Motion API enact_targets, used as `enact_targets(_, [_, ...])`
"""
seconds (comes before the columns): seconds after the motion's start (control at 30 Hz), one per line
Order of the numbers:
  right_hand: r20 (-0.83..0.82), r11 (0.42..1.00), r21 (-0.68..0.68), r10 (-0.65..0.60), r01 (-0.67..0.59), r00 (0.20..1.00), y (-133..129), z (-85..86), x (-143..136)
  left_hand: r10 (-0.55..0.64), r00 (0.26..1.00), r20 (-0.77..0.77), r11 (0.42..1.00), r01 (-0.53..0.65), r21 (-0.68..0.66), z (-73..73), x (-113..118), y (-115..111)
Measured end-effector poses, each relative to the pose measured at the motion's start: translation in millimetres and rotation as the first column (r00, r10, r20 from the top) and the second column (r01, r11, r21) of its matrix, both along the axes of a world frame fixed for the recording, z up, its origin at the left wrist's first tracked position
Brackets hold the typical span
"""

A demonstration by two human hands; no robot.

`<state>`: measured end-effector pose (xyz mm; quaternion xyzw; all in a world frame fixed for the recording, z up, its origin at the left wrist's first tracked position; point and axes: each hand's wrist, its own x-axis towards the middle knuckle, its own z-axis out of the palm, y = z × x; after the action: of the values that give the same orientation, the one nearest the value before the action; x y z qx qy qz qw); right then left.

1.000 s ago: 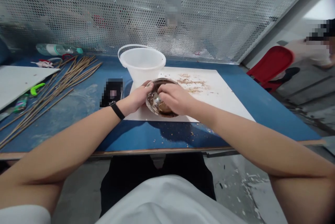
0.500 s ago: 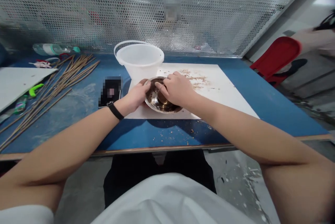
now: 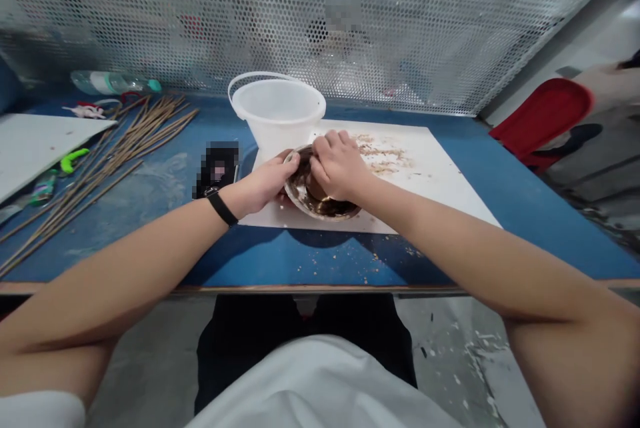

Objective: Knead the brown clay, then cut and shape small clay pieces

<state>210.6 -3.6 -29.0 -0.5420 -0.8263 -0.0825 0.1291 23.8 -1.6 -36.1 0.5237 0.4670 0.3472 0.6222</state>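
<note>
A shiny metal bowl (image 3: 323, 207) is held tilted over the white board (image 3: 445, 178), its opening turned partly toward me. My left hand (image 3: 273, 180) grips its left rim, thumb on top and the other fingers underneath. Inside the bowl, my right hand (image 3: 340, 165) has its fingers curled in against the inner wall. What those fingers hold, if anything, is hidden. The bowl's inside looks brownish, and its contents are hard to make out. Just behind it stands a white plastic bucket (image 3: 280, 105) with its handle raised.
Brown crumbs (image 3: 383, 153) are scattered on the board and along the blue table (image 3: 270, 261). Thin brown sticks (image 3: 127, 148), a phone-like dark object (image 3: 219, 171), a plastic bottle (image 3: 115, 83) and another white board (image 3: 35, 141) lie leftward. Perforated metal mesh (image 3: 280, 21) backs the table.
The bowl has tipped further toward me and to the right. My right hand's fingers have curled in more. My left hand keeps its hold on the rim. The whole view has shifted slightly.
</note>
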Motion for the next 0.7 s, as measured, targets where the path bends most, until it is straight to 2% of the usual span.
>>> enact_targets(0.13, [0.035,0.993,0.087,-0.086,0.083,0.996,1,9.1,-11,0.012,1.0,0.011,1.0,-0.012,0.019,-3.1,1,2])
enact_targets(0.3, [0.089,0.997,0.05,-0.054,0.05,0.995,-20,13.0,-6,0.06,0.99,0.124,0.978,-0.083,0.19,-15.4,6,6])
enact_targets(0.4, [0.02,1.0,-0.009,0.02,-0.02,1.0,-29,8.8,2,0.043,0.989,0.142,0.964,-0.079,0.254,-18.5,6,7])
enact_targets(0.5, [-0.153,0.982,-0.103,0.14,-0.157,0.978,-33,6.6,10,0.041,0.993,0.112,0.962,-0.07,0.263,-17.9,5,7])
enact_targets(0.6, [-0.255,0.959,-0.018,0.269,-0.283,0.929,-34,9.9,18,0.029,0.996,0.084,0.962,-0.05,0.269,-16.3,3,7])
enact_targets(0.7, [-0.247,0.936,0.046,0.35,-0.35,0.904,-36,13.0,24,0.02,0.998,0.064,0.961,-0.037,0.276,-14.8,3,5])
